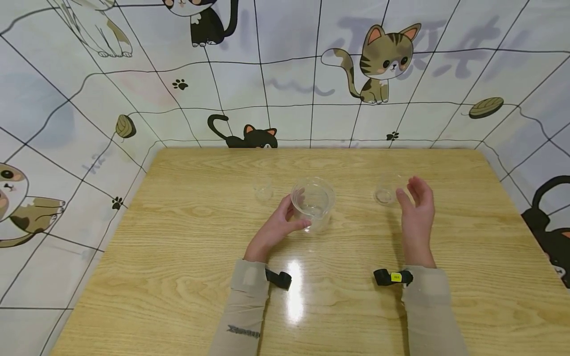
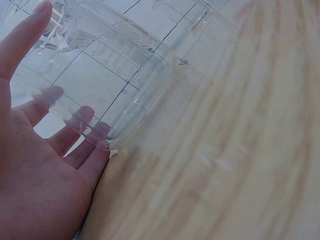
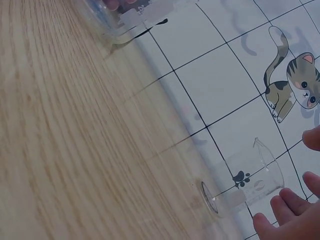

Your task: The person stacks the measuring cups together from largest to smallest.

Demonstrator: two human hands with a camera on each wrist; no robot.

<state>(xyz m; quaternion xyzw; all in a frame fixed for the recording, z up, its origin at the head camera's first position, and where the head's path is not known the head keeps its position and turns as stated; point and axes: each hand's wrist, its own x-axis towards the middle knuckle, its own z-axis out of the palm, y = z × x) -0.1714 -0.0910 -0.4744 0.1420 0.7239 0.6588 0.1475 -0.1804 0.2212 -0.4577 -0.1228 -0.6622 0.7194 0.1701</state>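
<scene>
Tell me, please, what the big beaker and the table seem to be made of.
The big beaker looks like smooth, clear glass, perhaps rigid plastic: it is see-through with bright highlights. The table seems pale wood or wood-look laminate, glossy: it shows grain lines and a bright reflection.

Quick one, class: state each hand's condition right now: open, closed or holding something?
Left hand: holding the large clear container.
Right hand: open, beside the smaller clear vessel, not gripping it.
</scene>
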